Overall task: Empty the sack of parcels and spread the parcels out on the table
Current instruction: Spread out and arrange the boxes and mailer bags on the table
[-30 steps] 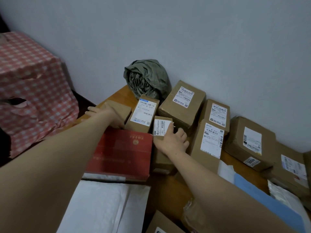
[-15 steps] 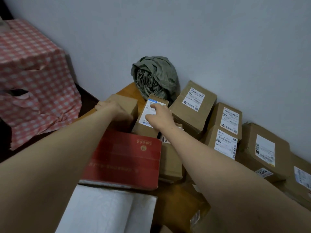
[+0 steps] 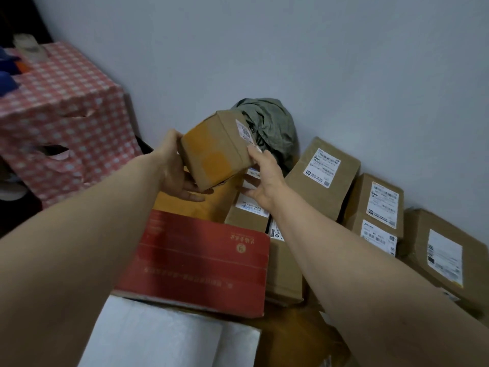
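Far left: checked cloth (image 3: 60, 115) draped over something bulky, separated from the bench (image 3: 209, 210) by a dark gap, so the bench's left edge drops off there.

Left hand (image 3: 174, 168) holds the small brown box (image 3: 217, 152) from below and from the near-left side, fingers curled under the bottom edge and thumb up on the left face. The box is lifted clear of the bench, tilted, above a bare wood patch at the far-left corner. Right hand (image 3: 264, 178) grips the box's right edge just below its label, fingers closed on the cardboard.

Handling, as a judgement: stiff taped cardboard, probably light for its size since it sits easily in the air. Tape may be a bit slick. Opposite faces or bottom plus side is the sensible hold. Contents unknown, so set it down rather than drop it.

Sack (image 3: 270, 125) is crumpled grey-green against the wall (image 3: 317, 62), just behind the held box, and looks flat and emptied.

Near centre: red box (image 3: 201, 260), with a white mailer (image 3: 158, 337) nearer the camera, partly under it.

Right: labelled boxes (image 3: 330, 197) are packed close along the wall, touching or overlapping each other, and run out of frame.

Room: the bare patch under the held box is the main free spot. The right side is crowded. The left edge is near, so the box should not go too far left.
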